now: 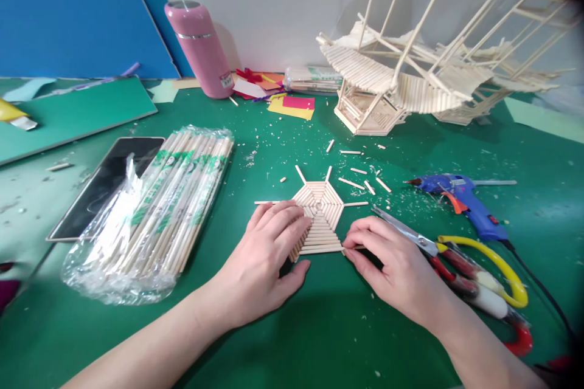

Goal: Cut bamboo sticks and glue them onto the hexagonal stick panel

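A web-shaped panel of thin wooden sticks [325,228] lies flat on the green table, with spokes poking out past its edge. My left hand [274,237] rests over the panel's left side, fingers stretched and lying on it, thumb apart near the lower edge. At the lower right corner, my right hand [385,258] pinches a thin wooden stick [361,247], its end close to the panel; whether they touch is hard to tell. Part of the panel is hidden under my left hand. Short cut stick pieces [351,183] are scattered just behind the panel.
Scissors [401,226] and yellow- and red-handled tools [506,267] lie right, near a blue glue gun [456,191] with a cord. Bagged sticks [177,194] overlap a dark phone-like slab [123,164] left. Behind stand a pink flask [201,51] and a stick-built pavilion model [392,85].
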